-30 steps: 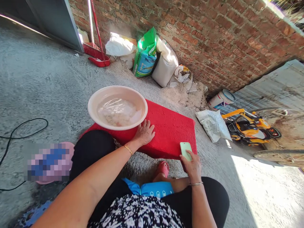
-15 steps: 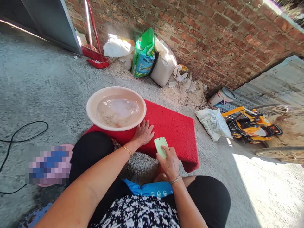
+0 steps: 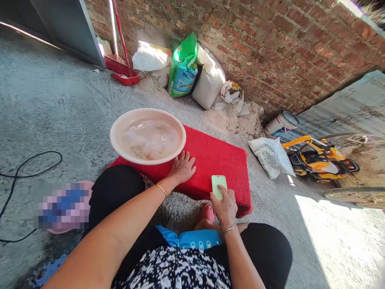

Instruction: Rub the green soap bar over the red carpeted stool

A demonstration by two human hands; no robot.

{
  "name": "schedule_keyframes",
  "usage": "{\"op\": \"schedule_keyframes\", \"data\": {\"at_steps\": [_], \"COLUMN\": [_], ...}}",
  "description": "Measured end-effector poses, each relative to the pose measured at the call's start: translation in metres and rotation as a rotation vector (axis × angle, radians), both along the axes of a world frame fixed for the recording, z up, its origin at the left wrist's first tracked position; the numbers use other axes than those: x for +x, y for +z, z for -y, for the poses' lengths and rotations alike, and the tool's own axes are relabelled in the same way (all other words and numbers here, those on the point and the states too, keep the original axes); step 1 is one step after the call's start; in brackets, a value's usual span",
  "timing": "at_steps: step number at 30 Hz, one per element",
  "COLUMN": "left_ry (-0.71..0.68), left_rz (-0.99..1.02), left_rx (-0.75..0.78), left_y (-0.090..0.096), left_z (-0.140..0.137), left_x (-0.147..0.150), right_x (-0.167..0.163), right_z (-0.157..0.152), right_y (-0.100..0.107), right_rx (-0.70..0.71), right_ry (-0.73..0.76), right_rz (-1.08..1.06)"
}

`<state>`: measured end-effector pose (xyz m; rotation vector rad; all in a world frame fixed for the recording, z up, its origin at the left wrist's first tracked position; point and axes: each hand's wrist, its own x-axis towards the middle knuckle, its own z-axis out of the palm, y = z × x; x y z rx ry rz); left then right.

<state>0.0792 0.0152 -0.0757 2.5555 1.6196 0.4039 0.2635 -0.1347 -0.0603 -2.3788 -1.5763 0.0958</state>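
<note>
A red plush cloth is draped over a low bench in front of my knees. My left hand lies flat on it with fingers spread, close by the rim of a pale basin. Cloudy water fills part of the basin, which stands at the cloth's left end. My right hand grips a pale green scrubbing brush, flat and rounded, with a small hole near its far end. The brush is over the cloth's near right part; its underside is hidden.
Filled sacks and a red dustpan stand along the brick wall. At right are a white bag, a bucket and a yellow toy excavator. A black cable lies on the floor at left, near a blurred pink tub.
My right hand has moved to the right with the brush, uncovering a foot in a red slipper. My left hand stays in place. The water in the basin ripples differently.
</note>
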Motion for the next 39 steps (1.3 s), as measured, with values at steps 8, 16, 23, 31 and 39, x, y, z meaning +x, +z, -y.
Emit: {"op": "schedule_keyframes", "data": {"at_steps": [8,16,23,31,39], "left_ry": [-0.008,-0.009,-0.001,0.001,0.008], "left_rz": [0.01,0.021,0.011,0.016,0.0], "left_rx": [0.001,0.008,-0.01,-0.014,-0.001], "left_y": [0.001,0.001,0.002,-0.001,0.001], "left_z": [0.002,0.001,0.002,0.0,0.002], "left_x": [0.0,0.0,0.0,0.001,0.0], "right_x": [0.038,0.035,0.023,0.077,-0.01], "right_z": [-0.02,-0.023,-0.003,-0.009,-0.002], "right_y": [0.005,-0.008,-0.003,0.002,-0.006], "right_rx": [0.268,0.142,0.094,0.045,0.065], "right_ry": [0.007,-0.106,0.1,-0.327,0.113], "right_rz": [-0.197,-0.09,-0.189,-0.094,-0.197]}}
